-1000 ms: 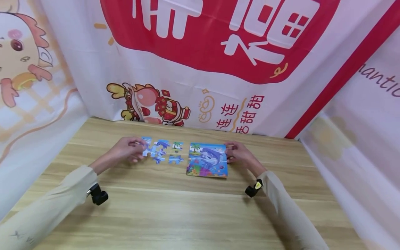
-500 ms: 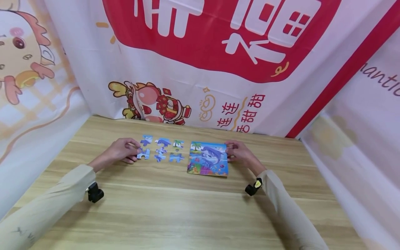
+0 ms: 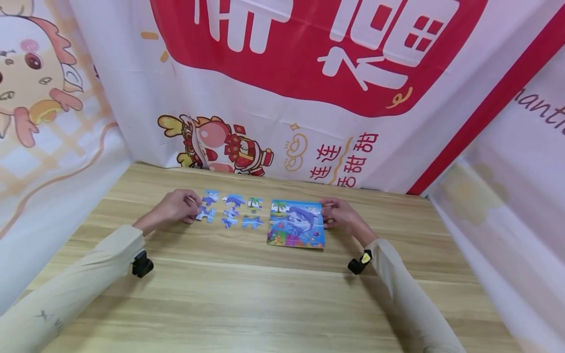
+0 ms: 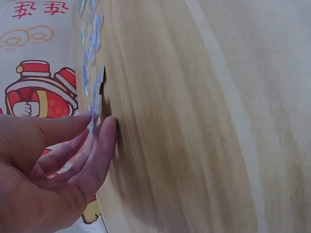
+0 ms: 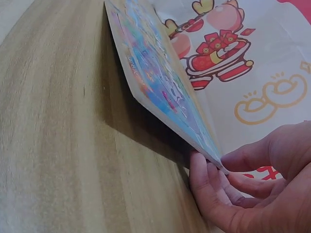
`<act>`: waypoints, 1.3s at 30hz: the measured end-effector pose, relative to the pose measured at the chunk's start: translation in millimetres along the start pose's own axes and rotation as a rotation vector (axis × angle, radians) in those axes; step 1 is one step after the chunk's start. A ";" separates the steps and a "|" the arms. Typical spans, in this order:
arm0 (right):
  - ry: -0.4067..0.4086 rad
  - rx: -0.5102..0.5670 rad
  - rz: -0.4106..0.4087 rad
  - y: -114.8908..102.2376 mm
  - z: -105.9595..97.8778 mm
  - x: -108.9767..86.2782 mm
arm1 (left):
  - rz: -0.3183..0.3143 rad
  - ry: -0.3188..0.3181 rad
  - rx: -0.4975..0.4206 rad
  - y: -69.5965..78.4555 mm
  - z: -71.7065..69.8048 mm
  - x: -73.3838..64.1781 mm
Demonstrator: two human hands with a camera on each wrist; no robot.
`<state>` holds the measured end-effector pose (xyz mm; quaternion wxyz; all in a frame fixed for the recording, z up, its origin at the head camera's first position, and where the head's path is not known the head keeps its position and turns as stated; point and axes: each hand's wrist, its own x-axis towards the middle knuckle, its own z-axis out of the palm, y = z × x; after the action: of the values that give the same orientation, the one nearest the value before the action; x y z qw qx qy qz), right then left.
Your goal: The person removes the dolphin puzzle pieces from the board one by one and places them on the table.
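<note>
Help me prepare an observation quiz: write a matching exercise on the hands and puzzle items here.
1. Left hand
2. Right hand
3. Dolphin puzzle board
4. Loose palm-tree piece

A. Between the loose pieces and the right hand
B. Right end of the far row
C. Pinching the near row's leftmost piece
D. Gripping the board's right edge

Pairs: 1-C, 2-D, 3-A, 4-B

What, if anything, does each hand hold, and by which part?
Right hand: the dolphin board, by its right edge. Left hand: a puzzle piece, by its left edge.
</note>
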<state>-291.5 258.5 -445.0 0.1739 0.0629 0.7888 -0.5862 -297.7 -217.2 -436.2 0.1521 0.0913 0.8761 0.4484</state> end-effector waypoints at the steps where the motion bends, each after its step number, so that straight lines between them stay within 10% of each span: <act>1: 0.003 0.001 0.003 0.6 -0.3 0.4 | 0.003 0.008 0.011 0.7 -0.3 0.0; 21: -0.024 0.000 0.017 0.8 1.2 -2.7 | 0.000 0.027 0.204 -2.4 0.9 -9.0; 39: 0.032 -0.275 0.059 -6.2 16.3 -1.4 | -0.013 0.035 0.287 7.3 4.6 -13.3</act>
<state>-288.8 241.3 -443.0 0.1854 0.0708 0.8622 -0.4661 -283.4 -213.4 -430.4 0.1252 0.0987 0.9342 0.3193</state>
